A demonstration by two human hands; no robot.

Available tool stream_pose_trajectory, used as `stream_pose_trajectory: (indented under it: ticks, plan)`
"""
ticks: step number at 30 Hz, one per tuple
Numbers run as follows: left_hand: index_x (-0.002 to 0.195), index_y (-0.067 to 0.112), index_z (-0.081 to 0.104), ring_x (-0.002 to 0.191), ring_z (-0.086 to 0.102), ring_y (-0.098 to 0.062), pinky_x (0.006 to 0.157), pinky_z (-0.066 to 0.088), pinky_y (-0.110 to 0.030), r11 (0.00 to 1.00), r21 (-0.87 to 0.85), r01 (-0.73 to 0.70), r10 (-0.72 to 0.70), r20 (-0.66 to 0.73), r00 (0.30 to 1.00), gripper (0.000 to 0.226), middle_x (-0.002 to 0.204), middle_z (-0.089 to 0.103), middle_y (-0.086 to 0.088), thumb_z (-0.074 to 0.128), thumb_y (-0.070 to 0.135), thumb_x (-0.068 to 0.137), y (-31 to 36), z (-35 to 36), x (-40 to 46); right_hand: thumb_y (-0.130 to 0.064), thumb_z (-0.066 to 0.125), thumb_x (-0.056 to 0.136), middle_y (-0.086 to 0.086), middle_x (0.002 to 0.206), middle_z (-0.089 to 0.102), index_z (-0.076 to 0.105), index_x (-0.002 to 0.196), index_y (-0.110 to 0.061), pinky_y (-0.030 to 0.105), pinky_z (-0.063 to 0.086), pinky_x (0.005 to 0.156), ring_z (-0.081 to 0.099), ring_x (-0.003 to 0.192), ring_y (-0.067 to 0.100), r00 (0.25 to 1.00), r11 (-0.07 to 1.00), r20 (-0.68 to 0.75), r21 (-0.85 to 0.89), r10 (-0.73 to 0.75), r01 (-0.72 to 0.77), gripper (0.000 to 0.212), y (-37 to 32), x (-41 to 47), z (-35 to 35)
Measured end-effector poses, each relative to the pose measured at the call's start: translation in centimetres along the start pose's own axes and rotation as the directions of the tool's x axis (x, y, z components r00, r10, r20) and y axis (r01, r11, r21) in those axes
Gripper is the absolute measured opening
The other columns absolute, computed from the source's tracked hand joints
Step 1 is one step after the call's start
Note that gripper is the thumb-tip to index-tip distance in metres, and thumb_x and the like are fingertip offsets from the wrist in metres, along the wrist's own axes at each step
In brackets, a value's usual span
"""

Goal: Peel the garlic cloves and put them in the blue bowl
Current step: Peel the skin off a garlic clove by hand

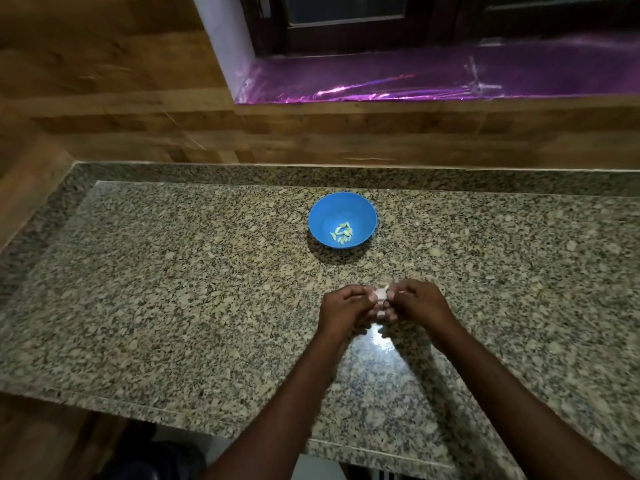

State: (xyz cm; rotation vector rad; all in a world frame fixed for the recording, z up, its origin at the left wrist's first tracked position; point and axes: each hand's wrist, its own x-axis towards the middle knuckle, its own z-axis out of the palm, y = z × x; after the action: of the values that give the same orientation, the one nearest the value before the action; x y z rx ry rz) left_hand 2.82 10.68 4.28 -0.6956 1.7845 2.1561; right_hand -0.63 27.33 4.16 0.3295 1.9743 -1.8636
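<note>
Spanning the scene, a speckled granite counter (173, 289) meets a wood-panelled wall (104, 81) and a purple-lined window sill (415, 77) at the far side. At mid-counter sits the blue bowl (320, 218), holding peeled cloves (341, 233). Nearer, left hand (343, 308) and right hand (420, 303) meet, curled fingers pinching a garlic clove (381, 293) between them.

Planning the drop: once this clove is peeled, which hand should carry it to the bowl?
Probably left. Both hands pinch the clove between them; the bowl lies beyond, nearer the left hand than the right hand. The margin is small.
</note>
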Motion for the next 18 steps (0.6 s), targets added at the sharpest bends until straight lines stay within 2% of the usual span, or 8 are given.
stream_pose_trajectory:
  ticks: [2,5,11,15,18]
  plan:
    - [0.096,0.003,0.073,0.063,0.07,-0.014,0.059,0.056,-0.023,0.999,-0.041,-0.012,0.012,0.001,1.0,0.013,0.078,0.076,-0.01,0.074,-0.002,0.085,0.3,0.4,-0.5,0.0,0.061,0.095,0.02,0.074,0.07,0.067,0.098,0.012,0.026,0.057,0.053,0.067,0.057,0.022,0.995,0.984,0.034,0.148,0.091,-0.095,0.014,0.0,-1.1,0.4]
    - [0.098,-0.001,0.075,0.068,0.072,-0.017,0.063,0.056,-0.022,0.998,-0.06,-0.034,0.034,0.0,0.999,0.017,0.083,0.077,-0.013,0.078,-0.002,0.081,0.2,0.8,-0.9,0.0,0.06,0.095,0.022,0.077,0.071,0.068,0.098,0.013,0.024,0.057,0.056,0.07,0.061,0.021,0.996,0.969,0.04,0.23,0.083,-0.09,0.015,-0.1,-2.0,0.3]
    - [0.093,-0.002,0.075,0.078,0.072,-0.024,0.072,0.058,-0.028,0.996,-0.077,-0.046,0.046,-0.002,0.999,0.015,0.093,0.076,-0.018,0.08,-0.002,0.079,0.5,0.7,-0.8,-0.004,0.069,0.091,0.027,0.08,0.071,0.07,0.096,0.01,0.026,0.058,0.061,0.069,0.066,0.025,0.997,0.983,0.072,0.184,-0.007,-0.007,0.014,-1.2,-2.6,-0.4]
    - [0.089,0.0,0.073,0.076,0.071,-0.022,0.073,0.06,-0.029,0.997,-0.03,-0.074,0.075,0.029,0.997,0.01,0.093,0.076,-0.016,0.079,-0.001,0.08,0.8,0.7,-1.0,0.003,0.068,0.089,0.024,0.074,0.069,0.067,0.092,0.014,0.026,0.057,0.058,0.066,0.059,0.022,0.995,0.987,0.094,0.158,-0.029,0.014,0.011,-1.5,-2.6,-0.9]
    - [0.088,0.003,0.073,0.07,0.072,-0.02,0.071,0.061,-0.029,0.996,0.007,-0.088,0.088,0.022,0.996,0.01,0.088,0.076,-0.018,0.079,-0.001,0.081,0.8,0.8,-1.1,0.004,0.067,0.089,0.02,0.07,0.07,0.069,0.084,0.006,0.026,0.058,0.059,0.066,0.06,0.024,0.991,0.991,0.132,0.136,-0.019,0.001,0.006,-1.6,-2.5,-1.1]
